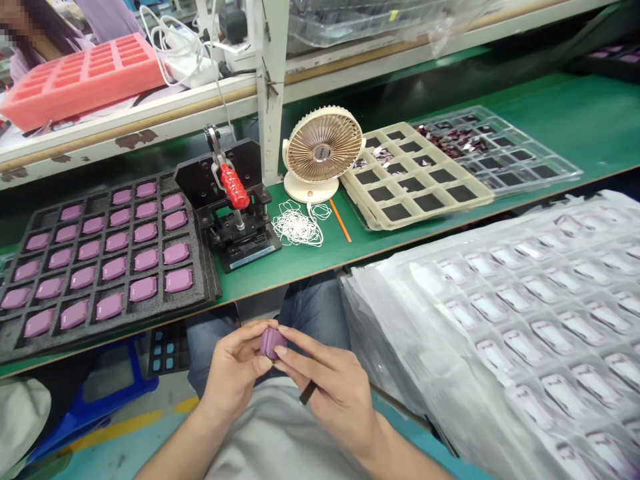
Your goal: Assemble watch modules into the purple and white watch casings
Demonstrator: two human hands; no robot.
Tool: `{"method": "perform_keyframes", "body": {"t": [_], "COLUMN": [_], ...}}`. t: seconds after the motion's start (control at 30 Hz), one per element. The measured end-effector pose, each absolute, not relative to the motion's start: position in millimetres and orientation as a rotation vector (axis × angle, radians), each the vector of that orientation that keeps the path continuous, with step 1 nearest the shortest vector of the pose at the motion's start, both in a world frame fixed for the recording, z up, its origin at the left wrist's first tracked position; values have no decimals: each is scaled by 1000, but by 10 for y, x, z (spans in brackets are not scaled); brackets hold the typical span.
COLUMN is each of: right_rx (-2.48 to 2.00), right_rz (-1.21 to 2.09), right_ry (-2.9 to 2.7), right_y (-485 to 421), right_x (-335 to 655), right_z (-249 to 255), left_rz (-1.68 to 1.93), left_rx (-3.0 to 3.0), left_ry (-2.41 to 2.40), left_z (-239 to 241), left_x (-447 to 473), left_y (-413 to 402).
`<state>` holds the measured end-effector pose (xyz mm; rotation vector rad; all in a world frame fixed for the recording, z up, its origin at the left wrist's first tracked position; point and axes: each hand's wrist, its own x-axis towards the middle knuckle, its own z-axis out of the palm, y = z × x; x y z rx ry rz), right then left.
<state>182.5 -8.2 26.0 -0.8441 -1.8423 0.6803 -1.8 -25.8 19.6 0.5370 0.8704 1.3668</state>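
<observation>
Above my lap I hold a small purple plastic case (271, 342), rounded like the pieces in the foam tray. My left hand (233, 370) pinches it from the left between thumb and fingers. From the other side, the fingertips of my right hand (337, 383) grip it too. A thin dark stick (309, 393) pokes out from under the right-hand fingers; its other end is hidden. To the left, a black foam tray (207, 293) carries rows of similar purple cases (117, 268).
A black clamp press with a red handle (234, 187) stands beside the tray. Right of it are a fan (323, 150), tangled white string (299, 224), an orange stick (341, 221) and compartment trays (367, 217). Plastic-covered trays (395, 307) rise at my right. A person sits beyond the shelf.
</observation>
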Motion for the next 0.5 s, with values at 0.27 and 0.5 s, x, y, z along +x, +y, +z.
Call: {"method": "perform_keyframes", "body": {"t": [0.27,0.5], "right_rx": [-883,-1113], "right_rz": [579,726], "right_ry": [-1977,-1841], "right_y": [-137,4], "right_x": [1794,1681], "right_z": [72,121], "left_rz": [1403,1413], "left_rx": [669,464], "left_ry": [984,1139], "left_z": [180,167], "left_x": [38,93], "left_y": [-291,-208]}}
